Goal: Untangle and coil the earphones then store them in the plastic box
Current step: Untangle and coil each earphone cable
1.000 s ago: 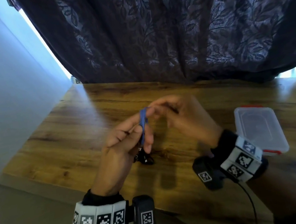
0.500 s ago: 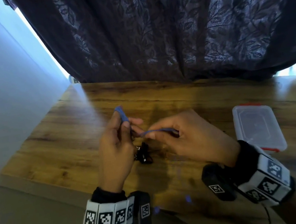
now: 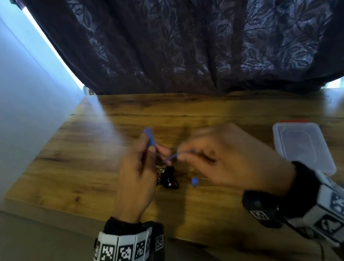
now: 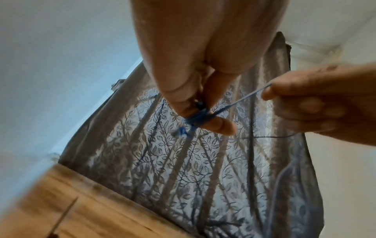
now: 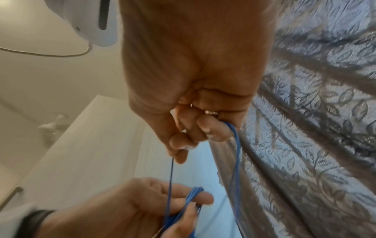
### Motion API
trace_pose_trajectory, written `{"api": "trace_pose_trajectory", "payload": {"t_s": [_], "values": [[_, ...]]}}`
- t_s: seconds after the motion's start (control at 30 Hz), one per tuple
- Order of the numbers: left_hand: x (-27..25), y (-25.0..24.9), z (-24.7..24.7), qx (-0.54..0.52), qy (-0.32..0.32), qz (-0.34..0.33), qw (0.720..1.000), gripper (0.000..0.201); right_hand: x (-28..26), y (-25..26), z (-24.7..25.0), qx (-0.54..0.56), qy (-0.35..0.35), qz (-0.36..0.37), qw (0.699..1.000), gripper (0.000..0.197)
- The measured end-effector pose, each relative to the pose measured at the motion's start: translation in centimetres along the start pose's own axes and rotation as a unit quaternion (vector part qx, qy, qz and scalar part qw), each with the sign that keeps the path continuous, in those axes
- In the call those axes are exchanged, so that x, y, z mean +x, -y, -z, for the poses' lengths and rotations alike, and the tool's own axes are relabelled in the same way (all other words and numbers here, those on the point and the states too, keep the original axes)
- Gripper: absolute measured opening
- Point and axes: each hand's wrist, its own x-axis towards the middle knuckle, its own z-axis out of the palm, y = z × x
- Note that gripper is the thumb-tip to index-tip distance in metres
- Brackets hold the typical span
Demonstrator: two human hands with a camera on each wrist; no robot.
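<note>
Blue earphones [image 4: 196, 120], seemingly coiled wrist-side only

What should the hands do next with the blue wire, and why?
Probably lay one more turn: the right hand could carry its pinched blue wire around the left hand's fingers again. A small coil already sits on those fingers, but loose wire runs between the hands, and the box on the table is shut.

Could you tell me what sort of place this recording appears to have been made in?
Probably a room in a home, though that is a guess. A wooden table stands against a dark curtain with a leaf pattern that covers a bright window, beside a plain pale wall. A small clear plastic box sits on the table.
</note>
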Motion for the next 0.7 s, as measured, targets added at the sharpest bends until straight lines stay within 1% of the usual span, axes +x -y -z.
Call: {"api": "trace_pose_trajectory", "payload": {"t_s": [0.07,0.1,0.17,0.23,0.3,0.33,0.4,0.43,0.47,0.53,0.57,0.63,0.7], "values": [[-0.4,-0.9,-0.1,-0.069,0.08,0.03,0.994,0.027,1.2,-0.7,1.1,0.018,-0.082,-0.016,0.996,0.007],[-0.6,-1.4,-0.2,-0.11,0.107,0.045,0.987,0.027,1.9,-1.0,1.4,0.038,-0.119,-0.025,0.992,0.004],[-0.5,-2.2,-0.3,-0.189,0.135,0.059,0.971,0.032,2.9,-2.0,1.3,0.096,-0.163,-0.046,0.981,0.004],[-0.3,-2.8,-0.1,-0.263,0.142,0.056,0.953,0.04,3.5,-2.7,0.5,0.178,-0.16,-0.091,0.967,0.003],[-0.2,-3.3,0.2,-0.316,0.143,0.044,0.937,0.042,3.4,-3.2,-1.1,0.221,-0.127,-0.146,0.956,0.012],[-0.2,-3.6,0.3,-0.331,0.132,0.039,0.934,0.041,3.1,-3.3,-2.2,0.231,-0.105,-0.16,0.954,0.017],[-0.1,-3.7,0.1,-0.342,0.084,0.042,0.935,0.037,2.0,-2.9,-4.5,0.258,-0.053,-0.169,0.95,0.025],[0.0,-3.4,0.0,-0.326,0.049,0.044,0.943,0.037,1.3,-2.3,-5.4,0.271,-0.02,-0.175,0.946,0.027],[0.2,-3.1,-0.2,-0.287,0.015,0.037,0.957,0.038,0.6,-1.8,-6.3,0.277,0.012,-0.184,0.943,0.025],[0.3,-2.2,-0.5,-0.166,-0.028,-0.003,0.986,0.036,-0.6,-0.5,-7.1,0.263,0.062,-0.186,0.944,0.024],[0.2,-1.9,-0.7,-0.102,-0.032,-0.023,0.994,0.035,-0.9,0.1,-7.1,0.246,0.085,-0.175,0.95,0.023],[-0.1,-1.2,-1.1,0.003,-0.023,-0.038,0.999,0.033,-1.2,0.7,-6.6,0.199,0.128,-0.142,0.961,0.024],[-0.5,-0.8,-1.1,0.05,-0.011,-0.038,0.998,0.03,-0.9,0.8,-5.3,0.138,0.131,-0.118,0.975,0.024]]}}
